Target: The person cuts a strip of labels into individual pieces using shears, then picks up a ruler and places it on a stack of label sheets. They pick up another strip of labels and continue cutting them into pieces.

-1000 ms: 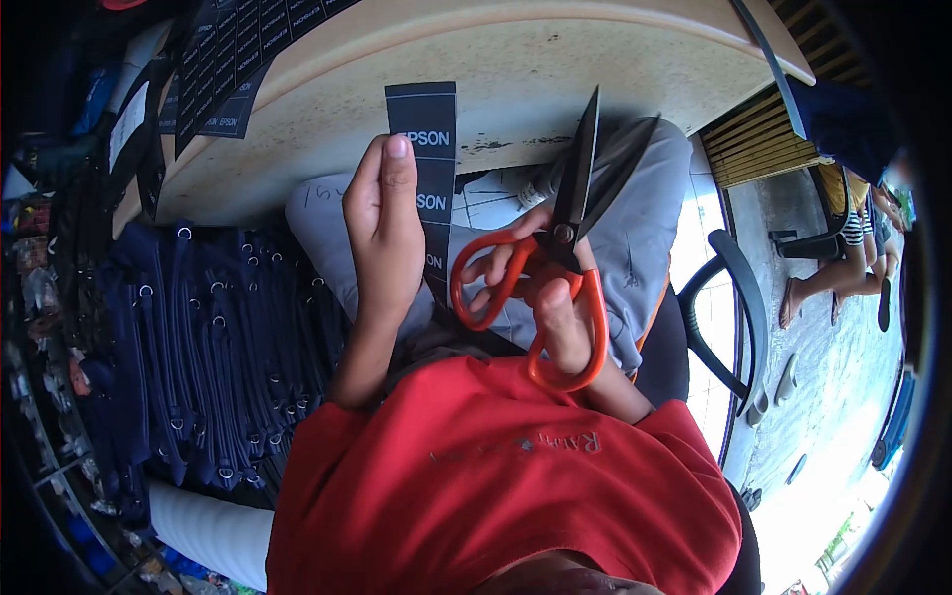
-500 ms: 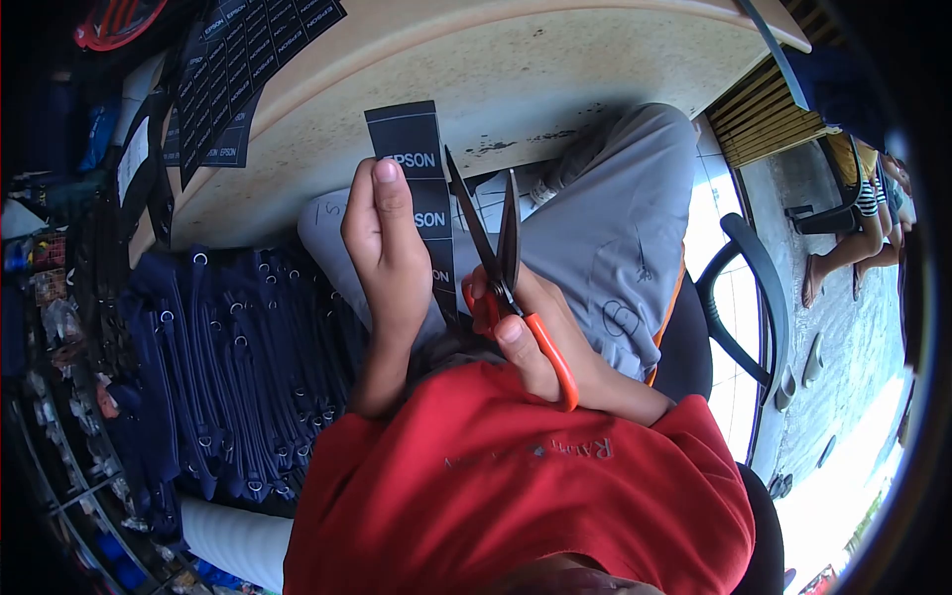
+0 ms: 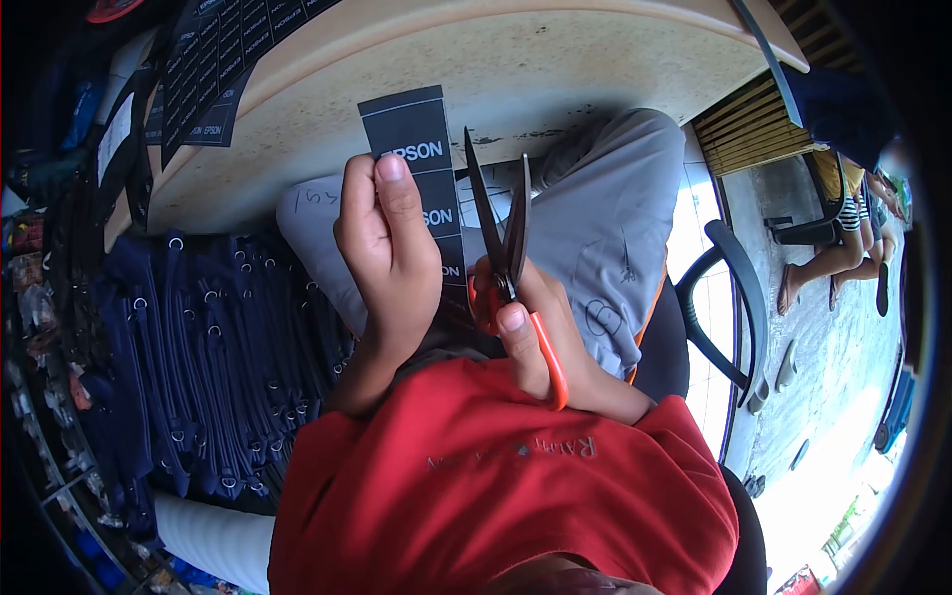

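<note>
My left hand (image 3: pixel 390 233) pinches a black strip of labels (image 3: pixel 405 124) between thumb and fingers. White EPSON lettering repeats down the strip, and thin lines part one label from another. Its lower end drops behind my left hand toward my lap. Beside it, my right hand (image 3: pixel 535 322) grips orange-handled scissors (image 3: pixel 514 238), thumb through one loop. The dark blades point up and stand apart, just right of the strip, with no part of it between them.
A table edge (image 3: pixel 555 50) curves ahead of my knees. More printed black label sheets (image 3: pixel 213 74) hang over its left side. Many navy straps with metal rings (image 3: pixel 208 367) lie at my left. A dark chair armrest (image 3: pixel 739 297) is at right; another person's legs (image 3: pixel 843 253) show beyond.
The scissor blades have shifted slightly right and up, away from the strip, and stay apart. The view has moved a little; my left hand keeps its pinch on the strip.
</note>
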Available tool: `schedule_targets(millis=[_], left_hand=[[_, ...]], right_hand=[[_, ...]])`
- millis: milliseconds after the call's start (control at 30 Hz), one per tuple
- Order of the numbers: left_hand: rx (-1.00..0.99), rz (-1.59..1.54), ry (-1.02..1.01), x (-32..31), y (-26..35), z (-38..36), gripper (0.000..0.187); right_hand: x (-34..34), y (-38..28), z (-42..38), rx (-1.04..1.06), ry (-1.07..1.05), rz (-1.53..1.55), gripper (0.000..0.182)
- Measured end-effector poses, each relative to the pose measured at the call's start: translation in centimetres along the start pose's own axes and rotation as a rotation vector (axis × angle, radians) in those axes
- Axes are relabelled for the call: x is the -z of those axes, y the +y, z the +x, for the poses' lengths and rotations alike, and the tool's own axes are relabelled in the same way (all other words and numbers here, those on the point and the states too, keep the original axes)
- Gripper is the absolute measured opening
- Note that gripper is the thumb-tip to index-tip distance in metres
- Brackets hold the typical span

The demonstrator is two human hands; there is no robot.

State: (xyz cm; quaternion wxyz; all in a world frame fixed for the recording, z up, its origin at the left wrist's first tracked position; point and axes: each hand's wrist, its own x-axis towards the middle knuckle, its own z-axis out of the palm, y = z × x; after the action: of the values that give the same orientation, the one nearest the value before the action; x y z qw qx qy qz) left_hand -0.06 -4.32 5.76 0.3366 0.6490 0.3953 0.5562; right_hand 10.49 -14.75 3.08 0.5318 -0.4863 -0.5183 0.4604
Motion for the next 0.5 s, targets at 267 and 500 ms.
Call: schedule_targets(millis=[267, 500], left_hand=[[-0.059, 0.03, -0.029, 0.4, -0.4, -0.2, 0.028], [-0.086, 0.108, -0.076, 0.2, 0.4, -1.2, 0.024]], right_hand=[[-0.3, -0.2, 0.4, 0.02, -0.05, -0.021, 0.058], [-0.5, -0.5, 1.5, 0.084, 0.137, 0.02, 0.05]])
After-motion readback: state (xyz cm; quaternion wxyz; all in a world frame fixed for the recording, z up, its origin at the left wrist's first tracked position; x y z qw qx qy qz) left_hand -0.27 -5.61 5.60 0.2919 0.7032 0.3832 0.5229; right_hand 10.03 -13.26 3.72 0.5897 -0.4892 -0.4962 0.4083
